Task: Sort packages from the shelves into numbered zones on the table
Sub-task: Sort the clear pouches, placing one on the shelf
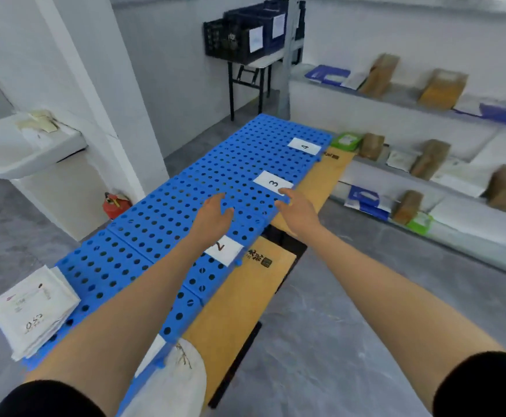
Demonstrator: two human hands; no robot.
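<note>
Over the blue tabletop (161, 212) near label 3 (272, 182), left hand (212, 215) and right hand (298, 210) hover, each grip spread and empty; on the right shelves (402, 100) wait brown boxes (442, 88) (likely stiff, so clasp opposite sides) and flat mailers (328, 74), probably floppy, best pinched edgewise.

White paper labels on the blue perforated mat (167, 212) covering the table read 4 (305, 146), 3 (273, 183) and 2 (222, 249). Dark printing on the table's wooden edge (260, 257) and on the white packages (32, 308) is too small to read.
</note>
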